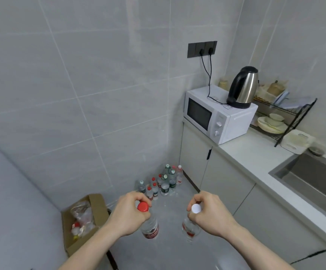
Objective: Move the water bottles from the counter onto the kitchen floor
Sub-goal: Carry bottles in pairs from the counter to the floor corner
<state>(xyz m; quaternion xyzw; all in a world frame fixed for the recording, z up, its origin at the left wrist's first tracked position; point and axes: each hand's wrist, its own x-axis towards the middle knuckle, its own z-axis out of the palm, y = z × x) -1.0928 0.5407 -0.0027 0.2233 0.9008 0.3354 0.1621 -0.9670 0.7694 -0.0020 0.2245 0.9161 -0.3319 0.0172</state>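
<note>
Here, two bottles held up over the floor (177, 256), one per hand. Left hand (128, 213) with fingers (136, 197) curled round the neck of the red-capped bottle (150, 227); right hand (209, 212) likewise clasping the neck of the white-capped bottle (190, 228). Both upright, hanging by the necks, near side of the floor — apart from each other. Farther off, in the corner by the wall, a cluster of bottles (162, 182) standing on the floor. At left, an open cardboard box (92, 217) with clutter inside. On the worktop (255, 152) at right: microwave (216, 119) with kettle (242, 88) on top, dish rack (282, 114), sink (313, 178).
</note>
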